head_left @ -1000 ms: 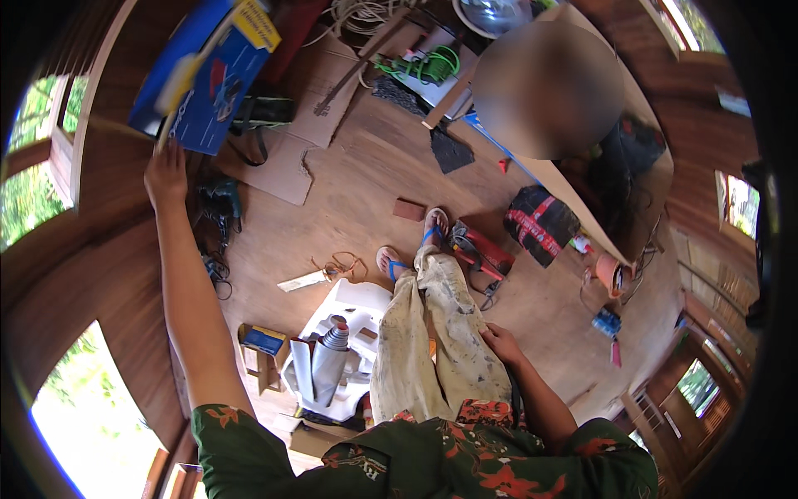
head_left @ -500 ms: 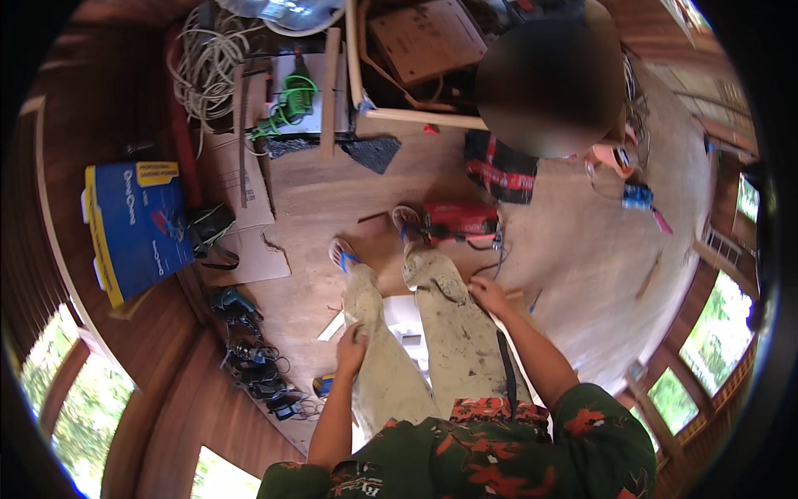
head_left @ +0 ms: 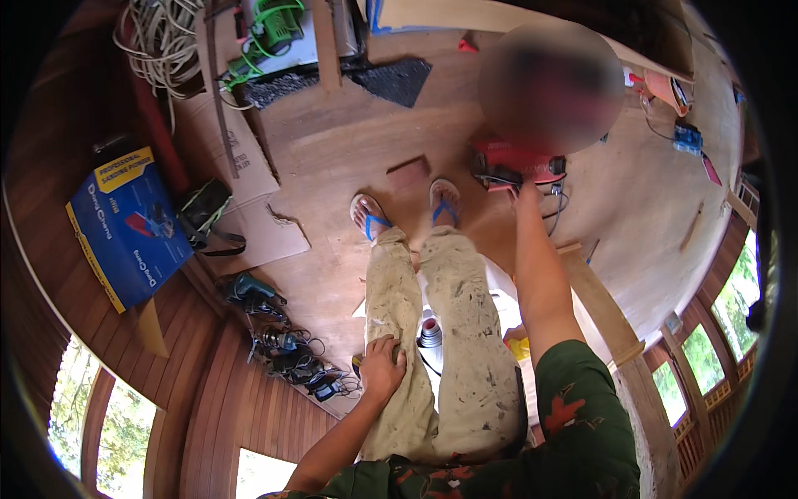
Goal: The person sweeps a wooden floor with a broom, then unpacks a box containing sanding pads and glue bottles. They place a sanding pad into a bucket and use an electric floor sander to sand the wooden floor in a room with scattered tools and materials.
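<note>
Head | right hand outstretched at red tool, grip unclear | left hand lax on trousers, empty

The power tool right of centre is red with black parts, and the beige trousers at lower middle are speckled dark. The dark green shirt carries red floral motifs, and the sandal straps are blue. A blue box with yellow bands shows at left, a green tool at upper left.
</note>
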Available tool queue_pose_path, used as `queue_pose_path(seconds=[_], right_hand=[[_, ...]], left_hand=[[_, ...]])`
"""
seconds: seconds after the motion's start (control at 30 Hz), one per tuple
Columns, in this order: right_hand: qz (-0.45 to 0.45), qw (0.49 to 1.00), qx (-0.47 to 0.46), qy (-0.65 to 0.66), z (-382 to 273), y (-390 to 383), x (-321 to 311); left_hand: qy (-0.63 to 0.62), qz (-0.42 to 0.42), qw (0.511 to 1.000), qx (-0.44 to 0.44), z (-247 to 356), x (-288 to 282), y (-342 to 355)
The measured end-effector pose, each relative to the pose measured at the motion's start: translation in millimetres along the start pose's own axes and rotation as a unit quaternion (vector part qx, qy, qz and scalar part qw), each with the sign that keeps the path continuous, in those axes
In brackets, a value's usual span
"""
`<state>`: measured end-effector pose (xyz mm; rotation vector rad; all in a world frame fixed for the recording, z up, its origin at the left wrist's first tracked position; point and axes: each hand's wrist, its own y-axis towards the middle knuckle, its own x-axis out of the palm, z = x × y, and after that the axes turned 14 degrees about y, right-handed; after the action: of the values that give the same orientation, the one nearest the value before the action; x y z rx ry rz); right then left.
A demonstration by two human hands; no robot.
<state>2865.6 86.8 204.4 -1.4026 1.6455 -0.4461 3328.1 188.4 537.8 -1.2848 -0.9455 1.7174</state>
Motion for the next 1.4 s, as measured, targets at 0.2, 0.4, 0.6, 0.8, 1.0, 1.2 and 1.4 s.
queue_pose_path(seconds=[0.2, 0.4, 0.6, 0.8, 1.0, 1.2, 1.4], right_hand=[[-0.080, 0.980, 0.018, 0.179, -12, -59, 0], [-0.352, 0.897, -0.243, -0.113, 15, -253, -14], [-0.417, 0.837, -0.315, -0.164, -30, -363, -52], [-0.518, 0.777, -0.269, -0.234, -33, -461, -46], [-0.661, 0.737, -0.081, -0.121, -44, -527, -23], [-0.636, 0.740, 0.178, -0.130, -12, -560, -17], [-0.614, 0.748, 0.149, -0.205, -7, -535, -4]], left_hand=[[-0.025, 0.022, 0.999, -0.014, -5, 22, 1], [-0.121, 0.016, 0.989, -0.080, -15, 9, 14], [-0.281, 0.173, 0.940, 0.086, 29, -67, 56], [-0.254, 0.313, 0.850, 0.340, 129, -161, 109], [-0.186, 0.322, 0.901, 0.225, 61, -207, 94], [-0.144, 0.377, 0.911, 0.077, -84, -218, -2], [-0.197, 0.439, 0.872, -0.094, -235, -189, -22]])
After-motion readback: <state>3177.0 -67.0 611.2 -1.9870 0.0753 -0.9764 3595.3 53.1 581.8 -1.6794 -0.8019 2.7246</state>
